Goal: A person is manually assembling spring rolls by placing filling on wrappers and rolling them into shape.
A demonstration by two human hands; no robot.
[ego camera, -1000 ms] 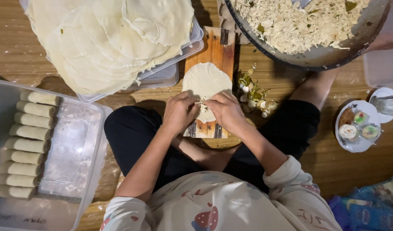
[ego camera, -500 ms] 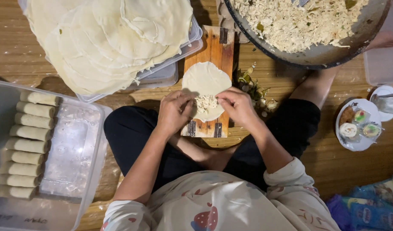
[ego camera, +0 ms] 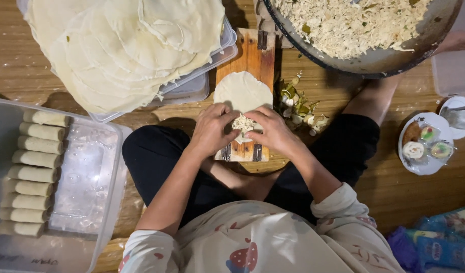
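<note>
One round wrapper point(ego camera: 242, 91) lies on the wooden board point(ego camera: 252, 53), shredded filling point(ego camera: 243, 123) at its 6 o'clock edge. The left hand point(ego camera: 210, 130) and right hand point(ego camera: 274, 130) pinch that edge together over the filling. At 9 o'clock, a clear tub point(ego camera: 85, 182) holds eight finished rolls point(ego camera: 35, 174). At 1 o'clock, one pan point(ego camera: 374, 63) holds filling; at 11, a wrapper stack point(ego camera: 121, 45).

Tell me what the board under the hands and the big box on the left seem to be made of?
The board looks like varnished wood: orange-brown grain, dark metal hinges. The box looks like clear plastic: glossy and see-through, with rolls lined up inside.
</note>
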